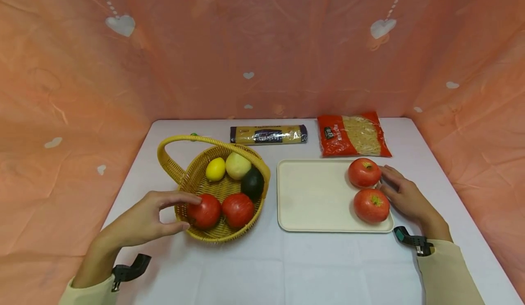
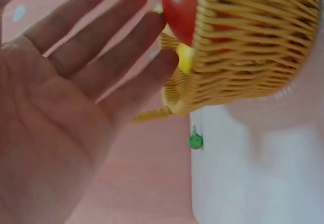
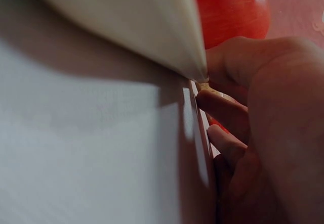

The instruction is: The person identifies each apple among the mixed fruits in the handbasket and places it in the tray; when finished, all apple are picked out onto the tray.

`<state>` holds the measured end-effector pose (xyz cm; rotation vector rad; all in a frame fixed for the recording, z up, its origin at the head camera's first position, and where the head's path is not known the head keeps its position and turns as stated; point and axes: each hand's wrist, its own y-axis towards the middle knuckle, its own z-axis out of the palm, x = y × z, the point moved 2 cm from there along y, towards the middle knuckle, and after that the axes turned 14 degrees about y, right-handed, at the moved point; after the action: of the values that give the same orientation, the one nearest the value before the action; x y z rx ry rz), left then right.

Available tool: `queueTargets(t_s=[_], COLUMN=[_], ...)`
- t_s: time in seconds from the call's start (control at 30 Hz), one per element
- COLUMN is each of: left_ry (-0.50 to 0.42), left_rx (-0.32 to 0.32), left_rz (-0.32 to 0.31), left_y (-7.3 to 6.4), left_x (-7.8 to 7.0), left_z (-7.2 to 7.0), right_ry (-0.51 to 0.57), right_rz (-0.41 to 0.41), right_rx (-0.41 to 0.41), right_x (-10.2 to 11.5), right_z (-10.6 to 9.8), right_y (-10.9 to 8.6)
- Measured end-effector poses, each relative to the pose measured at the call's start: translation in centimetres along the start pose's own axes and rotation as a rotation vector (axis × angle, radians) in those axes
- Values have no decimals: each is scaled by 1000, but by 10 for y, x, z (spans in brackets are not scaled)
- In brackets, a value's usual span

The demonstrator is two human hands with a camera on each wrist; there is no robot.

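My left hand (image 1: 145,216) is at the left of a yellow wicker basket (image 1: 219,239), thumb and fingers spread. Its fingertips meet a red apple (image 1: 205,211) inside; in the left wrist view the palm (image 2: 48,133) is bare and the fingers straight. A second red apple (image 1: 238,210), a lemon (image 1: 215,169), a pale round fruit (image 1: 238,166) and a dark green avocado (image 1: 252,183) share the basket. On the right, my right hand (image 1: 410,200) lies along the cream tray's (image 1: 316,195) right rim, beside two apples, the farther (image 1: 364,173) and the nearer (image 1: 371,205). Its thumb tip is partly hidden.
Behind the basket lies a long pasta packet (image 1: 268,134). A red bag of pasta (image 1: 354,135) is behind the tray. The basket's handle (image 1: 213,142) arches over its far side. A small green item (image 2: 196,141) sits near the table's far edge.
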<state>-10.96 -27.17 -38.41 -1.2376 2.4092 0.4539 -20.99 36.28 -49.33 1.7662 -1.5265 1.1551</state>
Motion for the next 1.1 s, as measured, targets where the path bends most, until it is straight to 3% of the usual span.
queueTargets(t_s=[0.2,0.6,0.97,1.1], left_ry=[111,280,248,245], left_rx=[31,-5,-83,-79], left_rz=[-110,-188,-278,-297], left_y=[10,48,61,65], left_x=[6,8,9,9], left_z=[18,49,56,55], right_ry=[-12,-21,-34,-33], right_rz=[-9,-1,-17,-34], right_rx=[-3,0,-10,-16], right_x=[-1,-1,-2,-3], right_z=[0,2,2,0], right_y=[0,1,2,1])
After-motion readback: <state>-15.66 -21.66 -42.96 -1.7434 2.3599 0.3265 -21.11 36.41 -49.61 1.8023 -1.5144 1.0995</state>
